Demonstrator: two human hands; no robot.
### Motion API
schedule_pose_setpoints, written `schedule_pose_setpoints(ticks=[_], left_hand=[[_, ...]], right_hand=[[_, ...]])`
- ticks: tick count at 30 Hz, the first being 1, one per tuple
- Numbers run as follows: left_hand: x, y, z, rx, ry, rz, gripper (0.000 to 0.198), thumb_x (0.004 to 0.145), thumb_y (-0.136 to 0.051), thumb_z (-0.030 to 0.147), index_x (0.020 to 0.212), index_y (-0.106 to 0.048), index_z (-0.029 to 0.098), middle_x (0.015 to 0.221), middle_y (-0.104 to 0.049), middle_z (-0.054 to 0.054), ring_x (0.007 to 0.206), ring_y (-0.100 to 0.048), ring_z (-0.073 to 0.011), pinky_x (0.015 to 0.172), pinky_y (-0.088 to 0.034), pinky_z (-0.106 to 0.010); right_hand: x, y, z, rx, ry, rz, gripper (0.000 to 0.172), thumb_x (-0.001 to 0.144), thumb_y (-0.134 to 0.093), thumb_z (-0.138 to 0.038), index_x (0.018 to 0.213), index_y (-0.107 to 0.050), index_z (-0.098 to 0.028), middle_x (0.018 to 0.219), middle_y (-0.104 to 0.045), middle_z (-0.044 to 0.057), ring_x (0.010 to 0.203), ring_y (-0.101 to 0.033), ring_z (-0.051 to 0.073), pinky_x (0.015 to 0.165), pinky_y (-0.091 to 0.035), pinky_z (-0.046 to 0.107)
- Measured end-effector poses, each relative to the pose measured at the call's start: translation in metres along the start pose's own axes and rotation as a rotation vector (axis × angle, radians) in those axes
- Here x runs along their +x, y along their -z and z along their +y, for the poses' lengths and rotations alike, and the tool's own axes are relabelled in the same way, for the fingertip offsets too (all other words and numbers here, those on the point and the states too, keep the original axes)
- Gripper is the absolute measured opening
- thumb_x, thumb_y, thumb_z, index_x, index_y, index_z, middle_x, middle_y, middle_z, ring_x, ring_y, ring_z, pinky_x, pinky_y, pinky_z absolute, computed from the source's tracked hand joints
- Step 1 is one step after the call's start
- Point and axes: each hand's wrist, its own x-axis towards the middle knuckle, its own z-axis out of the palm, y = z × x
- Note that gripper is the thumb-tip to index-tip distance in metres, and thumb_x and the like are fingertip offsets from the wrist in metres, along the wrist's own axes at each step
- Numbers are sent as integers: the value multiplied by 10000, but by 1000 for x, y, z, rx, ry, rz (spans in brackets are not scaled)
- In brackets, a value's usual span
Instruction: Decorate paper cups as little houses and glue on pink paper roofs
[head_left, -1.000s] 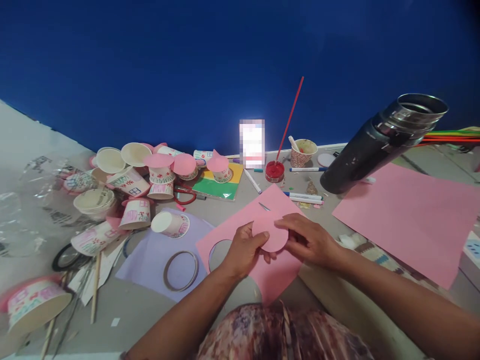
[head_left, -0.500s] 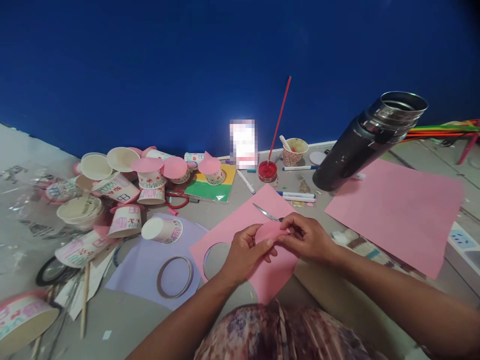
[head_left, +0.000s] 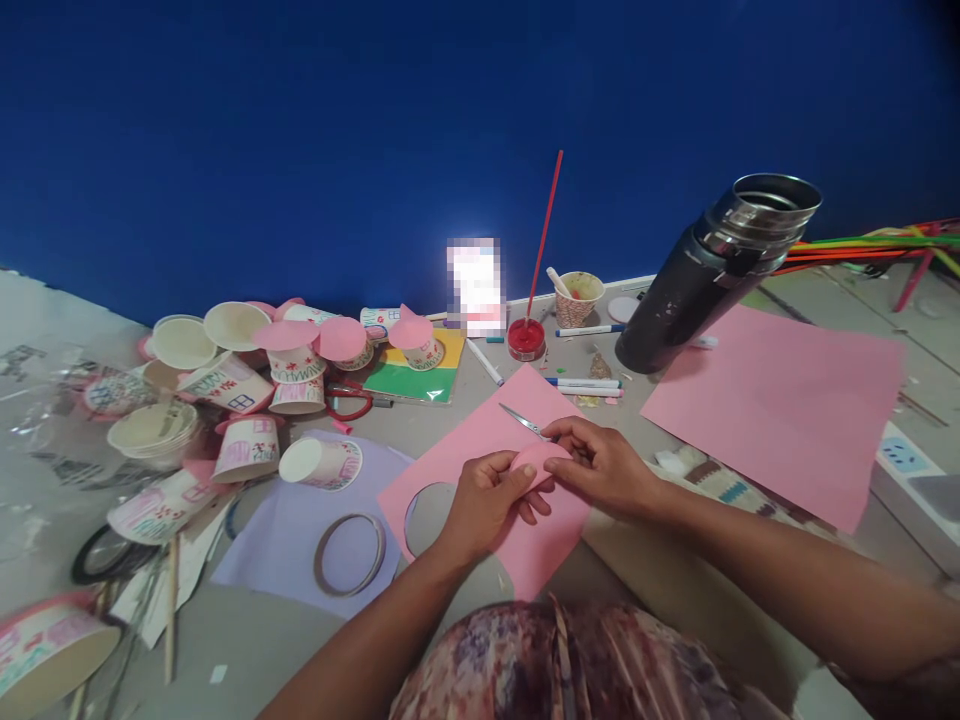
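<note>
A small folded piece of pink paper (head_left: 541,464) is pinched between both hands, low over a larger pink sheet. My left hand (head_left: 491,500) grips its left side, thumb on top. My right hand (head_left: 604,462) closes on its right side with thumb and fingers. Just beyond the right fingers, the scissors' metal blades (head_left: 523,418) point up and left; their handles are hidden by that hand. Beneath lies the pink sheet (head_left: 450,450), with a round hole cut in its left part.
Decorated paper cups (head_left: 247,445) crowd the left side. A roll of tape (head_left: 349,555) lies on purple paper (head_left: 270,540). A black flask (head_left: 697,280) stands right of a red glue pot (head_left: 526,340), near another pink sheet (head_left: 780,420). Markers (head_left: 589,388) lie beyond the hands.
The paper between my hands now looks folded over, its curved edge upward, where before it stood more open with a raised corner. The whole view has shifted slightly.
</note>
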Motion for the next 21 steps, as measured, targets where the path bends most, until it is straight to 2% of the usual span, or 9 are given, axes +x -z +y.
schedule_pose_setpoints(ticks=[5, 12, 21], left_hand=[[0, 0, -2, 30, -3, 8, 458, 787, -808, 536, 859, -756, 86, 864, -793, -174, 567, -721, -198, 488, -523, -260], [-1, -1, 0, 49, -1, 14, 447, 799, -793, 527, 833, -764, 83, 846, -791, -176, 550, -715, -194, 475, -527, -254], [-1, -2, 0, 74, 9, 29, 475, 788, -794, 558, 796, -758, 85, 796, -787, -169, 538, -717, -203, 475, -551, -265]], right_hand=[[1, -1, 0, -9, 8, -10, 321, 843, -642, -383, 1094, -672, -186, 662, -592, -49, 559, -478, 122, 551, -372, 247], [1, -2, 1, -41, 10, 3, 284, 847, -647, -381, 1031, -709, -174, 665, -594, -39, 556, -472, 116, 542, -353, 244], [1, -1, 0, -32, 23, -5, 240, 841, -644, -362, 975, -713, -175, 602, -527, -57, 549, -439, 116, 532, -327, 244]])
